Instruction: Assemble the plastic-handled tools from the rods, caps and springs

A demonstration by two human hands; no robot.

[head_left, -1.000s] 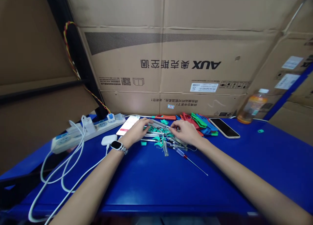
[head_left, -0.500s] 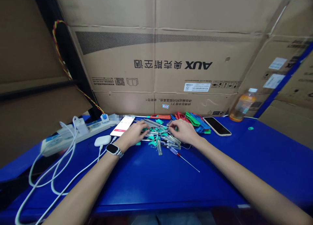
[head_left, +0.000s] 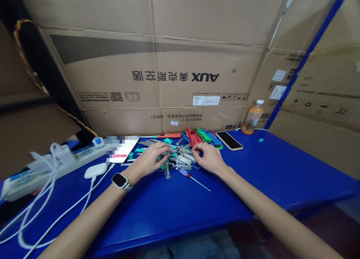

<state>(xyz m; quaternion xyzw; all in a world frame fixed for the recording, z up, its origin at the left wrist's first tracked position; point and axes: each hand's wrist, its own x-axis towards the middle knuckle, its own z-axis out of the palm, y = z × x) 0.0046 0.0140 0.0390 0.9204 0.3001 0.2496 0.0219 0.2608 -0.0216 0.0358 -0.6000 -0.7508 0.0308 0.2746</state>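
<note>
A jumbled pile of small screwdrivers with clear handles (head_left: 184, 159) lies between my hands, mixed with green plastic pieces (head_left: 168, 141) and thin metal rods. My left hand (head_left: 152, 157), a watch on its wrist, reaches over the left side of the pile with its thumb apart from the bent fingers. At the pile's right side, my right hand (head_left: 209, 157) has its fingertips curled together in a pinch; what they hold, if anything, is hidden. In front of the pile lies a screwdriver with a purplish handle and red collar (head_left: 185, 172), its shaft pointing toward the near right.
Behind are an orange-handled tool (head_left: 168, 135) and red, green and blue clips (head_left: 194, 137). A dark-screened phone (head_left: 229, 140) and an orange drink bottle (head_left: 253, 118) stand right. Left are a lit phone (head_left: 125, 150), white earphone case (head_left: 95, 171), cables and power strip (head_left: 67, 165). Cardboard (head_left: 112, 64) walls the back.
The camera has turned to the right, so the scene sits farther left. My left hand has shifted right across the pile, uncovering green pieces at its left. My right hand stays beside the pile.
</note>
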